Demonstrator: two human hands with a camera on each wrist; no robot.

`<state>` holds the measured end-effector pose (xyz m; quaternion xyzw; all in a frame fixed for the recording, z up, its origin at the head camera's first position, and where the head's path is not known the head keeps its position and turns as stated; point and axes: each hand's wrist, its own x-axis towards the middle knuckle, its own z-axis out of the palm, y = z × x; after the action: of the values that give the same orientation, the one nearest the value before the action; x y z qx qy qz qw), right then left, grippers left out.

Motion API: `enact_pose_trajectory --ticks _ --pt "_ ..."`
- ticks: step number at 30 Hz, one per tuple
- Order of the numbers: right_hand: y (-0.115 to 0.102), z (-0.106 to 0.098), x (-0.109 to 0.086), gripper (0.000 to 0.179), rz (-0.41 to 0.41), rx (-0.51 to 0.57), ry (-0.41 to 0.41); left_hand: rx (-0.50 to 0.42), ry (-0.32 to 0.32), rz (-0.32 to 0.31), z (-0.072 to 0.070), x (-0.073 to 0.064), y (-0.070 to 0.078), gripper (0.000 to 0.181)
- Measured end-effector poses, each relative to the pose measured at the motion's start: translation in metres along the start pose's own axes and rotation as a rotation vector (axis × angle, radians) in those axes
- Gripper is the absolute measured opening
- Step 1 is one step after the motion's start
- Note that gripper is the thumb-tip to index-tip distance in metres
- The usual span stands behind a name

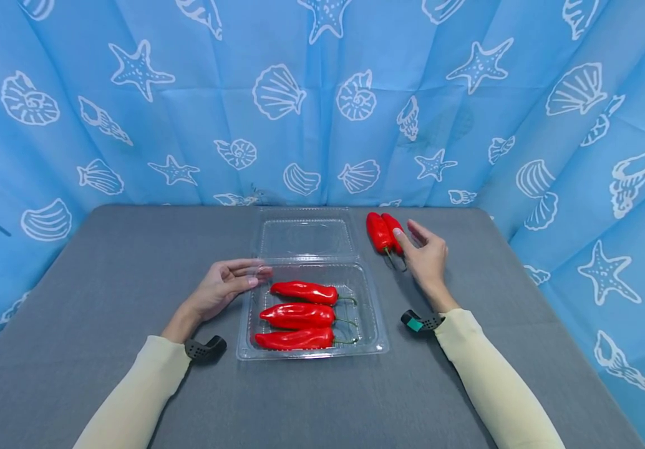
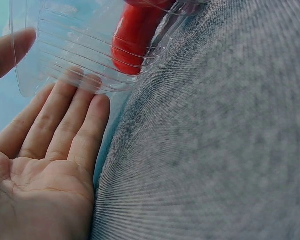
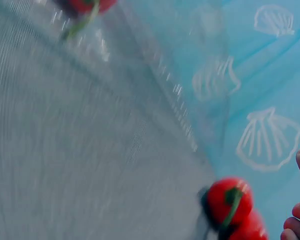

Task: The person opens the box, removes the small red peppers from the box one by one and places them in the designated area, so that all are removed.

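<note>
2 red peppers (image 1: 377,234) lie right of the plastic clamshell (image 1: 375,330), beside the right hand (image 1: 426,259), its fingers spread and empty. The left hand (image 1: 218,290) has straight fingers at the clamshell's wall. Peppers are probably light, firm, slippery: better to pinch the middle, not the stem (image 1: 391,259).

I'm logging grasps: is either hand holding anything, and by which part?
Nothing appears held: the left hand rests straight-fingered at the left side of the clear container, and the right hand is beside two red peppers.
</note>
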<state>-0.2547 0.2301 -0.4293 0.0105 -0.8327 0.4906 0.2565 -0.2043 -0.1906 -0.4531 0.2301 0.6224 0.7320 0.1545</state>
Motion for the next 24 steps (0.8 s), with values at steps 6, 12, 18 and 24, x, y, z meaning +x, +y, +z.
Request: enact_pose_trajectory --ticks 6,12,18,24 --pt "-0.036 0.0 -0.006 0.048 -0.046 0.094 -0.136 -0.008 -0.003 0.002 0.001 0.0 0.001 0.053" --pt "-0.068 0.004 -0.021 0.046 -0.094 0.203 -0.311 -0.014 -0.001 -0.002 0.001 0.0 0.001 0.054" --pt "-0.09 0.007 -0.036 0.049 -0.132 0.245 -0.476 -0.014 -0.007 0.008 0.0 0.0 -0.001 0.053" --pt "-0.103 0.012 -0.053 0.052 -0.176 0.266 -0.608 -0.017 -0.007 0.01 0.0 0.0 0.0 0.051"
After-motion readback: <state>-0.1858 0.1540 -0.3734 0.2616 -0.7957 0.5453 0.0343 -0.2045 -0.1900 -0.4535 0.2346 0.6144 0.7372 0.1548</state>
